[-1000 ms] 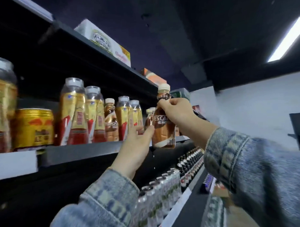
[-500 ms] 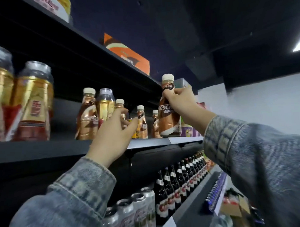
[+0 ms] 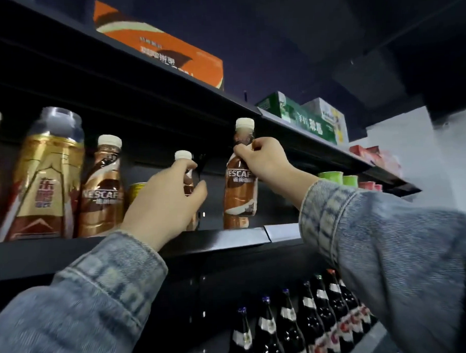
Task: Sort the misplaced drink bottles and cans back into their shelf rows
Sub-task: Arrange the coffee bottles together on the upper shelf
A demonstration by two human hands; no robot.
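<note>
My right hand (image 3: 265, 162) grips the neck of a brown Nescafe coffee bottle (image 3: 239, 192) that stands upright on the black shelf (image 3: 215, 239). My left hand (image 3: 164, 202) curls round a second, smaller-looking Nescafe bottle (image 3: 184, 158) further back; only its white cap and a strip of label show past my fingers. Another Nescafe bottle (image 3: 101, 189) stands to the left, beside a gold-labelled bottle (image 3: 45, 180). A gold can (image 3: 136, 190) peeks out behind my left hand.
Cardboard cases sit on the top shelf: an orange one (image 3: 164, 49) and green ones (image 3: 301, 118). Green cups (image 3: 335, 178) stand further right on the bottle shelf. Dark glass bottles (image 3: 305, 321) fill the row below. A white wall closes the right side.
The view has swung right and closer to the shelf. My right hand has set the coffee bottle down on the shelf. My left hand has reached in and closed round the bottle behind.
</note>
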